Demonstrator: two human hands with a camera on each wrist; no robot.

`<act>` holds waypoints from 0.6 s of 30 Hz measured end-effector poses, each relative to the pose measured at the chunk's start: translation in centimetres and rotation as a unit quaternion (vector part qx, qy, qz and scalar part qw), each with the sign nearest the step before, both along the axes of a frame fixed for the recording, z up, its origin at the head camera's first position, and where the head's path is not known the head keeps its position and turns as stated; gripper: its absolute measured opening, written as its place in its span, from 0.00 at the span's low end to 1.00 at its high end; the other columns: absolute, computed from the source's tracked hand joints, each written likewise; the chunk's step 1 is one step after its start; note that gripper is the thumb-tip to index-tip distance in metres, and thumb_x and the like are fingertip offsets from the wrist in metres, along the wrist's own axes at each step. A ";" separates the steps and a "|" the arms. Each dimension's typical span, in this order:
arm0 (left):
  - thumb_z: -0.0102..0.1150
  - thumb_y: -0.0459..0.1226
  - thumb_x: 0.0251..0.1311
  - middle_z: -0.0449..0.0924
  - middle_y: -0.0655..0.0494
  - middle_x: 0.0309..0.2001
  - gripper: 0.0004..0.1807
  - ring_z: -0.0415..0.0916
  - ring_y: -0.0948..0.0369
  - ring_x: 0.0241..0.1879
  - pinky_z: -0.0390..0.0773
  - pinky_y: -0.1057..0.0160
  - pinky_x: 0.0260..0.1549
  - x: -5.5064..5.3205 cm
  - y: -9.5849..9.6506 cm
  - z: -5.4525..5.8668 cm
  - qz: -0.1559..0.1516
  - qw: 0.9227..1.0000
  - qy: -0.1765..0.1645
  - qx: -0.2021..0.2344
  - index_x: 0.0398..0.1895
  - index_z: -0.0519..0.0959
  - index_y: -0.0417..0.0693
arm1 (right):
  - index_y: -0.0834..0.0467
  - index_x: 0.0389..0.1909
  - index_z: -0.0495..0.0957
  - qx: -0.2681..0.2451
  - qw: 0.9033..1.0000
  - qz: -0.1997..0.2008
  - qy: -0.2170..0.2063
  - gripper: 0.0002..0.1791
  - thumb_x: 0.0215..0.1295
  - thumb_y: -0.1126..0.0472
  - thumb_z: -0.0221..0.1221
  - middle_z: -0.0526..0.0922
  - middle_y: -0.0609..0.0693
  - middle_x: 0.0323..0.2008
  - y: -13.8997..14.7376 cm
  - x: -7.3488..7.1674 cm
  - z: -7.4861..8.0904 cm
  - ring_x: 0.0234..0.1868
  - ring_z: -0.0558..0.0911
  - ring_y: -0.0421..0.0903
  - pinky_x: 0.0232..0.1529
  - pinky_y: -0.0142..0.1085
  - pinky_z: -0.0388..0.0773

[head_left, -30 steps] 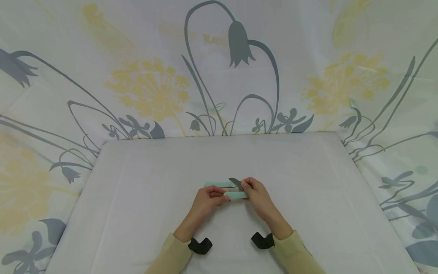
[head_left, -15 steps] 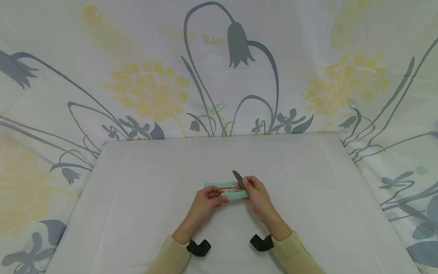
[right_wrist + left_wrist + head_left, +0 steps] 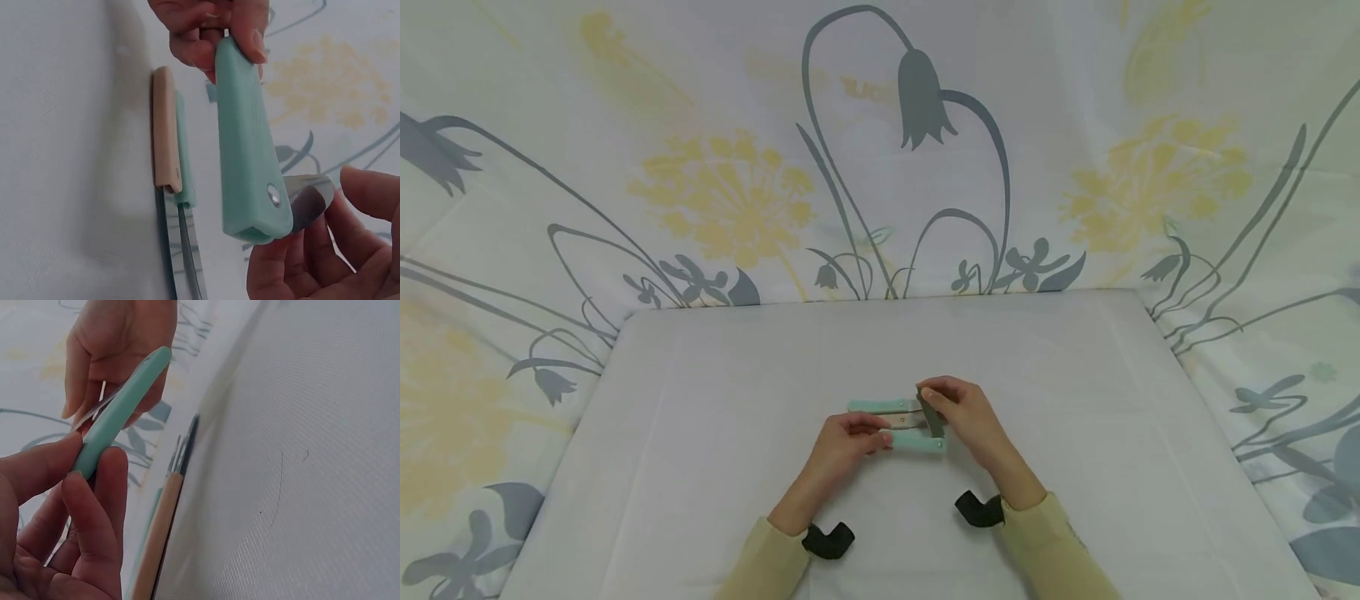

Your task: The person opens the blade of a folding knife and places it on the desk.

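My left hand (image 3: pixel 846 442) pinches the mint-green handle of a folding knife (image 3: pixel 917 442) between thumb and fingers. The blade (image 3: pixel 309 194) stands partly out, at a steep angle from the riveted end of the handle. Fingers of my right hand (image 3: pixel 966 417) curl behind the blade near its tip, the thumb beside it; the wrist views show little of the contact. Behind the held knife, a beige-handled knife (image 3: pixel 159 534) lies on the table beside another mint-handled knife (image 3: pixel 876 406), both with blades out to the right.
The white-covered table (image 3: pixel 715 367) ends at a wall of flower-printed fabric (image 3: pixel 745 200), which also closes in both sides. Dark wrist-worn devices, one on the left wrist (image 3: pixel 829 542) and one on the right wrist (image 3: pixel 980 509), hang close to the table.
The blade has swung from pointing left to nearly upright, away from the handle. My right fingers have shifted from the handle's end up to the blade tip; the left hand still grips the handle.
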State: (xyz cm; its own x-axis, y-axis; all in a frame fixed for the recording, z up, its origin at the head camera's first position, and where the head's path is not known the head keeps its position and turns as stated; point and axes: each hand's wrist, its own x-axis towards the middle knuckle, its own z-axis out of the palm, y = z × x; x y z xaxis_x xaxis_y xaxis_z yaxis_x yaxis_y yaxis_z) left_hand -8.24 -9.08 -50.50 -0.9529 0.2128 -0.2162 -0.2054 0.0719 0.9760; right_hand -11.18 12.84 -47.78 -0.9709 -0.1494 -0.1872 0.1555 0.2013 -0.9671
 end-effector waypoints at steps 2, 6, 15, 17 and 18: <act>0.68 0.30 0.58 0.84 0.53 0.32 0.12 0.83 0.54 0.33 0.76 0.65 0.33 0.0 -0.1 0.0 -0.013 1.000 0.006 0.001 0.44 0.84 0.32 | 0.65 0.53 0.81 0.009 1.000 0.013 0.006 0.17 0.71 0.58 0.61 0.84 0.52 0.43 0.1 -0.2 0.0 0.41 0.77 0.46 0.42 0.37 0.75; 0.67 0.29 0.59 0.85 0.51 0.33 0.12 0.83 0.57 0.33 0.76 0.66 0.34 0.5 0.0 1.3 -0.027 1.000 0.015 0.002 0.44 0.84 0.30 | 0.66 0.51 0.82 0.030 0.999 0.020 0.003 0.15 0.69 0.62 0.62 0.85 0.51 0.41 0.2 -0.5 0.0 0.41 0.79 0.45 0.43 0.37 0.76; 0.68 0.31 0.59 0.86 0.52 0.31 0.10 0.81 0.62 0.31 0.76 0.67 0.33 0.1 -0.1 0.2 -0.001 1.000 0.004 -0.023 0.41 0.86 0.34 | 0.64 0.50 0.84 0.049 0.998 0.022 0.012 0.13 0.68 0.62 0.63 0.86 0.52 0.44 0.3 -0.6 0.1 0.43 0.82 0.45 0.43 0.36 0.79; 0.69 0.33 0.58 0.86 0.53 0.30 0.09 0.81 0.62 0.31 0.76 0.67 0.33 0.1 -0.1 0.1 0.006 1.000 0.005 -0.023 0.40 0.87 0.36 | 0.64 0.49 0.84 0.048 0.999 0.019 0.017 0.13 0.67 0.62 0.64 0.86 0.53 0.43 0.3 -0.6 0.1 0.42 0.82 0.45 0.42 0.36 0.79; 0.70 0.34 0.58 0.86 0.53 0.30 0.09 0.81 0.62 0.31 0.77 0.67 0.32 0.1 -0.1 0.1 0.010 1.000 0.007 -0.023 0.40 0.87 0.37 | 0.64 0.49 0.84 0.045 0.999 0.017 0.019 0.13 0.67 0.63 0.64 0.86 0.53 0.42 0.3 -0.6 0.2 0.41 0.82 0.45 0.41 0.36 0.79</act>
